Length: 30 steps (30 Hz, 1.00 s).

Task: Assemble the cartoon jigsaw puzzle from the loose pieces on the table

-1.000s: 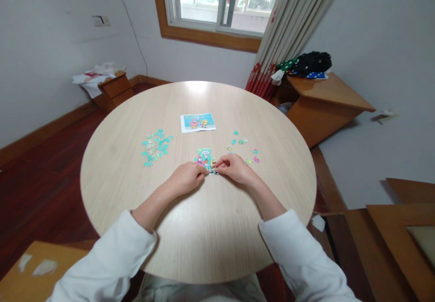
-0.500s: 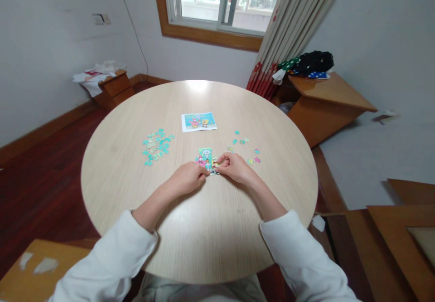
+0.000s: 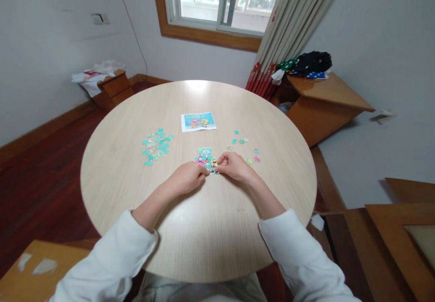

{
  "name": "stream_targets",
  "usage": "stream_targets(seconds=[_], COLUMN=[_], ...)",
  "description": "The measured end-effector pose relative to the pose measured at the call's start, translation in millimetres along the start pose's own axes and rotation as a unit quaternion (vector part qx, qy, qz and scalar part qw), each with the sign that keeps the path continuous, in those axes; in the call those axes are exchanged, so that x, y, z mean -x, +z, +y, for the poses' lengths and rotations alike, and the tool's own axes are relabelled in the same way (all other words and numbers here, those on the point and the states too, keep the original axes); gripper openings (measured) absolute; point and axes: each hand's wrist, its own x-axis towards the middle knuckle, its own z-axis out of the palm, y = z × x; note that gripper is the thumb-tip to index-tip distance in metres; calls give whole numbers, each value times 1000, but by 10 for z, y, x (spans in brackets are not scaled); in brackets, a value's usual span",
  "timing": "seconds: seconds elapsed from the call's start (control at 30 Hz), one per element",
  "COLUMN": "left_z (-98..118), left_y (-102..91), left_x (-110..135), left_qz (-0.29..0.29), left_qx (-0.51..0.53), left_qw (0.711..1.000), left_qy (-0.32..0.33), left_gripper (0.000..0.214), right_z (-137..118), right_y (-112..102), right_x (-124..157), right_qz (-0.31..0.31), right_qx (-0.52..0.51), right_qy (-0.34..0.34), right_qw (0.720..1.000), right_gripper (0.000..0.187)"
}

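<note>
A partly joined jigsaw puzzle point(image 3: 205, 154) lies flat on the round table, showing a pink figure, a teal-green one and a yellow one. At its lower left edge my left hand point(image 3: 189, 177) rests with curled fingers, the fingertips pressed on the puzzle. From the right, my right hand point(image 3: 234, 165) pinches at the lower right edge by the yellow figure, on what looks like a jigsaw piece. That piece is mostly hidden by the fingers. Beyond the puzzle sits a printed reference picture point(image 3: 199, 121) with similar figures.
A heap of loose teal and pale pieces point(image 3: 157, 146) lies to the left on the pale wooden table point(image 3: 204, 229). Several scattered pieces point(image 3: 240, 140) are on the right, with a pink one point(image 3: 256, 159) near my right wrist. A tilted wooden cabinet point(image 3: 326, 98) bearing cloths stands beyond.
Both hands stay at the puzzle's lower edge with hardly any movement. The whole view has shifted very slightly.
</note>
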Motion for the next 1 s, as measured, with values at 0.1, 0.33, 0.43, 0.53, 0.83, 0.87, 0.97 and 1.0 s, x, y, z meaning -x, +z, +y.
stream_targets(seconds=[0.1, 0.33, 0.43, 0.53, 0.83, 0.87, 0.97, 1.0], left_z=[-24, -12, 12, 10, -24, -23, -25, -28], left_y=[16, 10, -11, -12, 14, 13, 14, 16], left_x=[-3, -2, 3, 2, -4, -3, -2, -2], left_qz=[4, 0, -5, -4, 1, 2, 4, 5], left_qx=[0, -3, -5, -6, 2, 2, 4, 6], left_qw=[1000, 1000, 1000, 1000, 1000, 1000, 1000, 1000], left_qy=[5, 8, -1, -4, 8, 9, 11, 12], left_gripper=[24, 25, 26, 26, 27, 27, 26, 26], right_z=[-24, -55, -58, -53, -8, -14, -18, -8], right_y=[-8, -17, -18, -22, -11, -9, -5, -4], right_x=[8, 17, 13, 9, -17, -18, -20, -22], right_qz=[-3, 7, 0, -6, 9, 11, 13, 13], right_qx=[14, 76, 79, 79, 65, 72, 85, 80], right_qy=[4, 16, 16, 13, 11, 14, 19, 16], right_qw=[1000, 997, 997, 997, 998, 997, 996, 997], right_gripper=[12, 12, 10, 8, 13, 13, 13, 13])
